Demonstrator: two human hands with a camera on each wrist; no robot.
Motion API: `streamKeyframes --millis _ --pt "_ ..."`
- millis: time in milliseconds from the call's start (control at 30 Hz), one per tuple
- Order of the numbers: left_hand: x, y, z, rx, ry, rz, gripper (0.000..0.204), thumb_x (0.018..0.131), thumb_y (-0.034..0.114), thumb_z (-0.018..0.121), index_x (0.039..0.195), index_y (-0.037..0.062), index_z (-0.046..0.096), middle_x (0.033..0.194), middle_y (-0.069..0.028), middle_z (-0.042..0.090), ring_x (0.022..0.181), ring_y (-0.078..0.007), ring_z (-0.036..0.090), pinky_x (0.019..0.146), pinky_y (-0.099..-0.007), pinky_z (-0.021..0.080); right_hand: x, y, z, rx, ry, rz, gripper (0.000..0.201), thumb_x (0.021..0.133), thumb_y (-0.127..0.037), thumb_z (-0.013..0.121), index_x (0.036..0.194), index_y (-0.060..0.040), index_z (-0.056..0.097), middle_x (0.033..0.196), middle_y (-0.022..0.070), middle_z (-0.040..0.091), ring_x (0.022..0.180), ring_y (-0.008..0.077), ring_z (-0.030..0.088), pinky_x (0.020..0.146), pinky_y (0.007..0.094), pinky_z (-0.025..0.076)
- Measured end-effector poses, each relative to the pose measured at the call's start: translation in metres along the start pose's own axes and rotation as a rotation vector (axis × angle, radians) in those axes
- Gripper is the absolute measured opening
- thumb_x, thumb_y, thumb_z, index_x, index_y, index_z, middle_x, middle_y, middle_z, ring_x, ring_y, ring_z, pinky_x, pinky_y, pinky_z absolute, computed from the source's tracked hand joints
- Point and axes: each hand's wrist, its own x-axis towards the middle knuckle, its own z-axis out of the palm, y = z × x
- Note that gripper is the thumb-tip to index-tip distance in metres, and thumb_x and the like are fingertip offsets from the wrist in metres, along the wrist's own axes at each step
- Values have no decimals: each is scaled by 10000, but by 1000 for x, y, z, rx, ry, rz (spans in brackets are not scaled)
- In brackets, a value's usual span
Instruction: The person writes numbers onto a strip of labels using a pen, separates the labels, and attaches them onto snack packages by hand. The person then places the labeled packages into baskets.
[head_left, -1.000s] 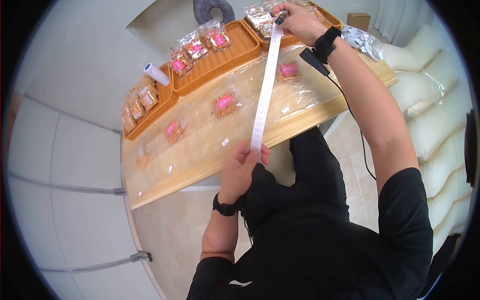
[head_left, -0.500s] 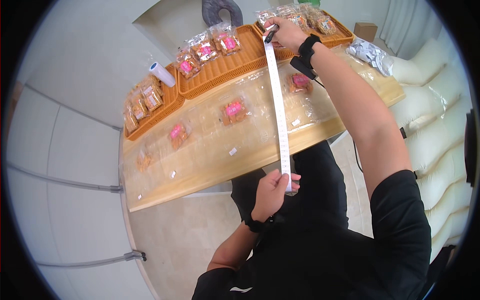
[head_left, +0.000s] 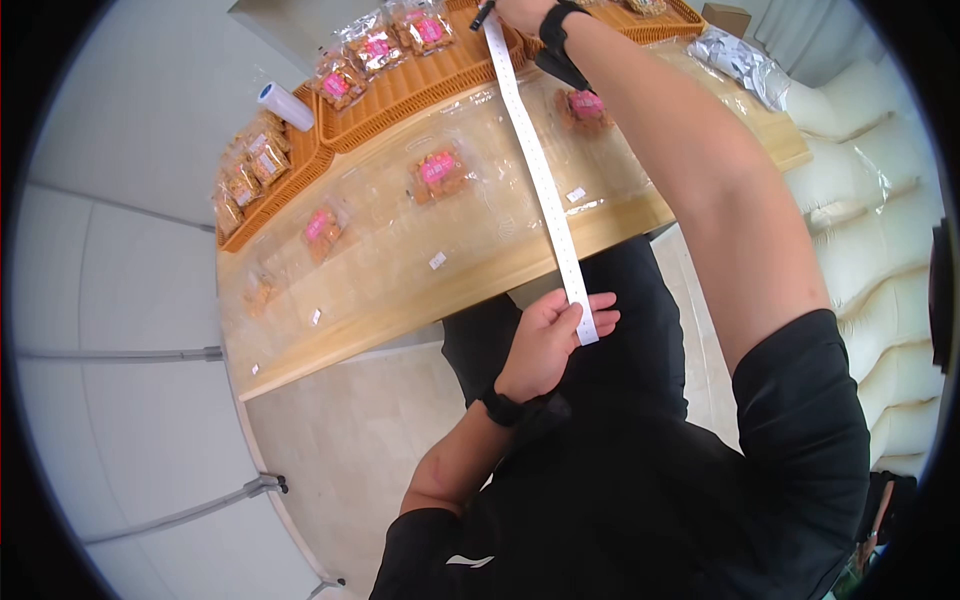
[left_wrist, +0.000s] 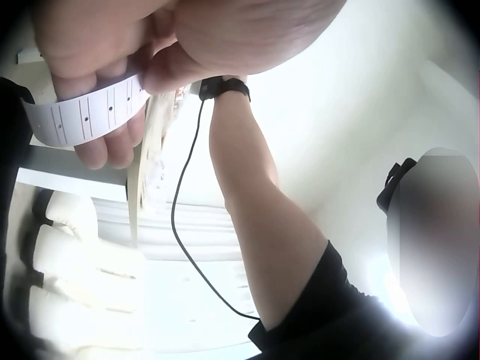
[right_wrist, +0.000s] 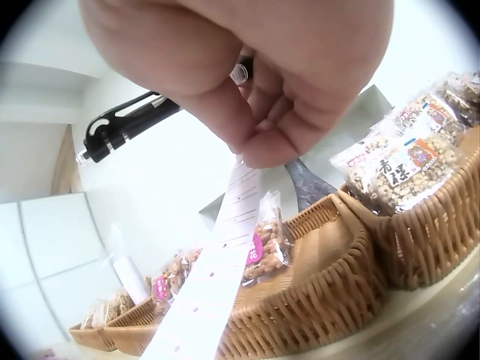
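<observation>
A long white paper strip, marked with cross lines and small dots, stretches taut between my two hands. Its far end is pinched between the thumb and fingertips of my right hand, up by the baskets. That same hand also holds a black click pen, its clip end jutting out leftward in the right wrist view. The near end is gripped by my left hand, thumb on top, in front of the table edge. In the left wrist view the strip bends across the left fingers.
Wicker baskets line the table's back, holding bagged snacks. Pink-labelled snack packs lie in a row under clear film, with small white tags along the front. A white roll rests at the left basket; crumpled foil lies at right.
My right hand has moved left with the strip's far end and pen, while my left hand has moved right. The strip now slants the opposite way. The head view has shifted slightly.
</observation>
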Motion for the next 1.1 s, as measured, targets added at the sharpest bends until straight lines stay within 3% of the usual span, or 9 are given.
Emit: streamKeyframes --millis 133,267,333,567,633,767,900,967,1100 --pt "7 10 6 -93 4 14 313 1064 87 362 1273 -113 484 1348 -263 558 1129 -334 644 993 -452 545 4 -5 10 -97 114 -130 116 875 -78 576 875 -71 691 783 172 691 763 302 678 706 388 538" --pt "16 22 10 -173 19 57 341 1047 75 397 1332 -104 454 1371 -265 537 1161 -365 621 1024 -515 515 -1 -17 2 -120 7 -70 71 854 -94 613 886 -70 672 783 176 679 769 292 669 722 377 527" --pt "20 29 15 -182 35 101 336 1060 76 372 1319 -125 447 1365 -273 532 1165 -368 617 1028 -484 522 -20 -32 -20 -194 -8 -96 54 872 -106 653 883 -53 655 738 113 669 719 207 654 681 332 516" --pt "43 44 15 -187 44 228 325 1035 51 407 1314 -111 447 1392 -249 502 1269 -382 541 1118 -504 445 -145 -79 -116 168 -389 201 155 894 -195 704 853 -76 613 704 45 623 666 131 602 616 316 489" --pt "50 49 16 -221 57 255 253 1022 6 387 1232 -92 490 1346 -251 527 1227 -409 570 1087 -529 474 -195 -86 -138 60 -411 138 216 882 -137 763 864 -72 557 741 -12 626 709 39 573 602 217 444" --pt "61 63 19 -211 80 307 256 1004 -15 392 1219 -112 490 1302 -247 542 1226 -386 569 1097 -510 474 -275 -107 -155 67 -463 322 259 866 -161 788 873 -90 540 732 -44 567 685 27 487 611 217 422" --pt "73 73 25 -158 156 366 260 995 -21 394 1206 -148 476 1246 -259 541 1208 -359 577 1099 -480 480 -321 -84 -130 379 -271 272 262 825 -85 790 918 -67 546 773 16 634 654 69 528 600 256 453" --pt "80 76 26 -139 144 372 264 994 -24 391 1210 -154 471 1241 -272 535 1207 -358 576 1100 -473 480 -325 -87 -124 538 -159 406 256 829 -67 779 924 -64 542 800 21 653 659 66 536 604 246 452" --pt "93 78 27 -107 144 407 273 991 -40 373 1214 -173 456 1231 -304 526 1203 -360 574 1101 -460 479 -322 -84 -119 428 -134 437 241 832 -59 768 906 -61 539 800 16 651 655 68 535 602 250 453"
